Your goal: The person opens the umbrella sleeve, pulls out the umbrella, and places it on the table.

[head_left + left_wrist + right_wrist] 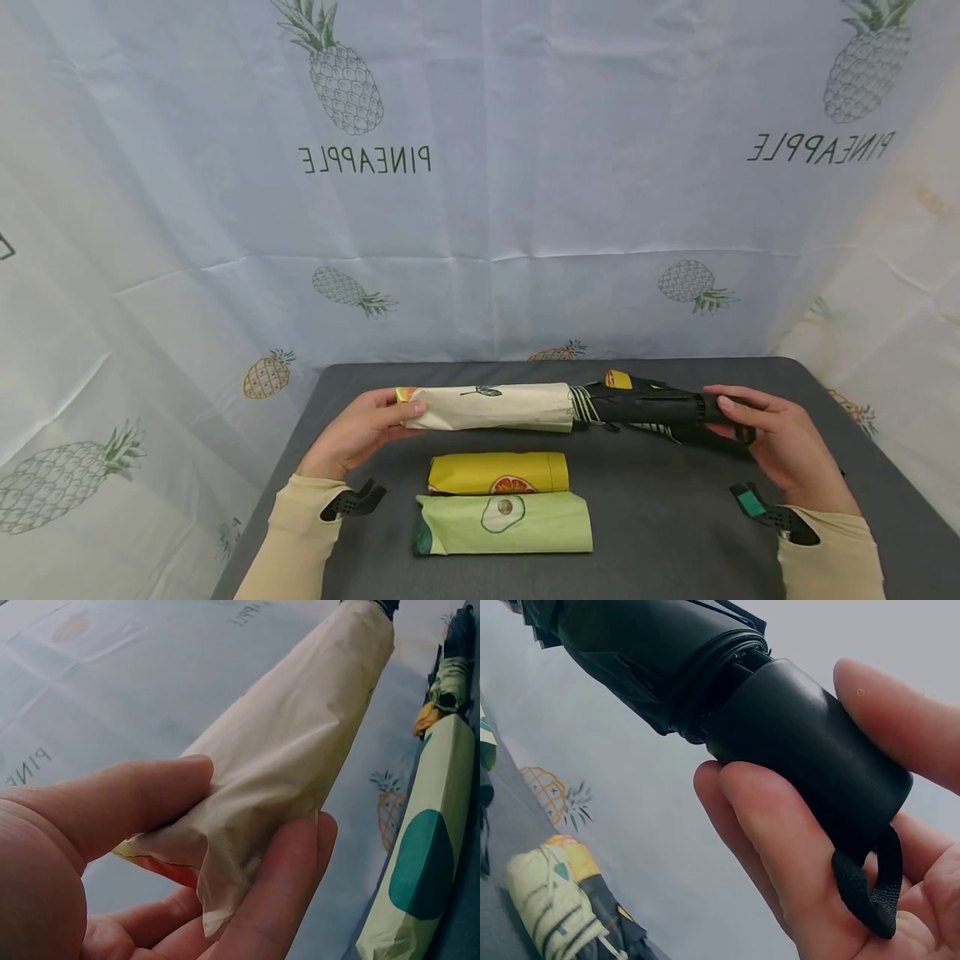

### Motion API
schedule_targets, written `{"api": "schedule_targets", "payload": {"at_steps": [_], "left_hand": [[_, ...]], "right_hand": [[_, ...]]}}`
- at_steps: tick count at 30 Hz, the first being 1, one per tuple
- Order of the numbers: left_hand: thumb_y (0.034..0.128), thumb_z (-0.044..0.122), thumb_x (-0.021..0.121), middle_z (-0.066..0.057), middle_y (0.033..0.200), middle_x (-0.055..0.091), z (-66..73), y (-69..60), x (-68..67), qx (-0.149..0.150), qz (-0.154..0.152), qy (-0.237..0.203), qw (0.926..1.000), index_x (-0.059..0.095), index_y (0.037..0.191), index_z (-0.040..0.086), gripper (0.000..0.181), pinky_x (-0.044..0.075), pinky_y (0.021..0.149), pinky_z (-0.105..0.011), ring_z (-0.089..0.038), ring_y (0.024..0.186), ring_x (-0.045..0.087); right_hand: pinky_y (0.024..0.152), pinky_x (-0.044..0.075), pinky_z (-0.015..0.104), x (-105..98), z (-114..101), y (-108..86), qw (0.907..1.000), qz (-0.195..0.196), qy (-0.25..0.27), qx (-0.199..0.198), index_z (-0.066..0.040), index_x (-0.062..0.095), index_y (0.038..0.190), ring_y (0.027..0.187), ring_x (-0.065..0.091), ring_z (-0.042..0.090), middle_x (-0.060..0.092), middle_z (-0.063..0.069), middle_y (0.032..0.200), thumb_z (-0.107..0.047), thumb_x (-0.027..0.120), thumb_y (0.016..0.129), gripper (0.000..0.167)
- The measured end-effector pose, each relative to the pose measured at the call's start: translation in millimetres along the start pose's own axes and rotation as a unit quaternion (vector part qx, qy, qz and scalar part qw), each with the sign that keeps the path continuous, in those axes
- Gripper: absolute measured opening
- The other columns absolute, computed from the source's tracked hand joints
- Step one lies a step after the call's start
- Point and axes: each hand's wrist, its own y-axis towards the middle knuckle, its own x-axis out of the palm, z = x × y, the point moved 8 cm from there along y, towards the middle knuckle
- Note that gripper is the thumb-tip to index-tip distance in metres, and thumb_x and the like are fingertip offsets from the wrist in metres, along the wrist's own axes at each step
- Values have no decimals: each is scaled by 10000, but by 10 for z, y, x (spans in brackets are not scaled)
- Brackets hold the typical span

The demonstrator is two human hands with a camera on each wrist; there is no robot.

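Observation:
In the head view my left hand (375, 425) pinches the left end of a cream fabric umbrella sleeve (495, 408) with a leaf print. The left wrist view shows the cloth of this sleeve (292, 720) creased between thumb and fingers. At its right edge the sleeve meets a folded black umbrella (645, 406); how far the umbrella reaches inside is hidden. My right hand (787, 433) grips the umbrella's black handle (810, 742), whose wrist strap (874, 892) hangs in a loop. Sleeve and umbrella lie in one nearly level line.
Nearer me on the dark grey table (660, 533) lie a yellow sleeve (480, 473) with a fruit print and a light green avocado-print sleeve (540, 525). Folded umbrellas with yellow (581, 859) and striped pale green cloth (547, 900) lie beyond. A pineapple-print curtain (487, 208) hangs behind.

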Motion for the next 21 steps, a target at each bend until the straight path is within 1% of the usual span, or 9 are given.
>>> {"api": "schedule_targets", "payload": {"at_steps": [3, 7, 13, 17, 20, 21], "left_hand": [[1093, 248, 678, -117, 1400, 643, -2, -7, -14, 14, 15, -17, 10000, 533, 1518, -61, 545, 568, 1141, -485, -190, 1218, 704], [1088, 250, 688, -118, 1399, 643, -14, -6, -42, 3, 69, -10, 10000, 540, 1510, -64, 547, 572, 1136, -479, -191, 1214, 703], [1081, 244, 697, -121, 1368, 649, -16, -27, -124, 4, 332, 40, 9994, 557, 1483, -71, 529, 591, 1111, -469, -196, 1190, 708], [1077, 250, 705, -122, 1370, 654, -6, -40, -147, -3, 390, 80, 9992, 567, 1477, -63, 526, 585, 1119, -483, -208, 1195, 707], [1069, 266, 718, -128, 1380, 651, 15, -63, -183, 6, 507, 128, 9986, 573, 1479, -54, 540, 584, 1120, -489, -214, 1196, 699], [1067, 272, 721, -129, 1387, 649, 23, -69, -198, 15, 543, 139, 9984, 574, 1483, -50, 546, 591, 1111, -472, -212, 1198, 696]], "right_hand": [[916, 655, 290, -66, -30, -21, 9999, -1, 139, -93, -125, 755, 1380, 1126, 757, 87, 715, -141, 1323, 9, 464, 1145, 397], [923, 656, 292, -135, -49, -31, 9995, 37, 274, -137, -125, 766, 1362, 1152, 737, 60, 705, -152, 1329, 18, 453, 1145, 406], [903, 653, 273, -194, -58, -23, 9991, 116, 393, -90, -133, 772, 1354, 1107, 776, 93, 733, -147, 1307, 4, 459, 1148, 399], [902, 652, 269, -224, -64, -30, 9990, 193, 397, -47, -135, 778, 1343, 1112, 764, 71, 729, -157, 1298, -1, 466, 1147, 392], [904, 652, 271, -262, -44, -63, 9986, 319, 405, 90, -143, 784, 1332, 1111, 754, 52, 730, -167, 1279, -11, 484, 1144, 377], [904, 654, 276, -280, -30, -81, 9983, 379, 429, 137, -146, 787, 1326, 1111, 749, 41, 729, -176, 1272, -13, 493, 1142, 372]]}}
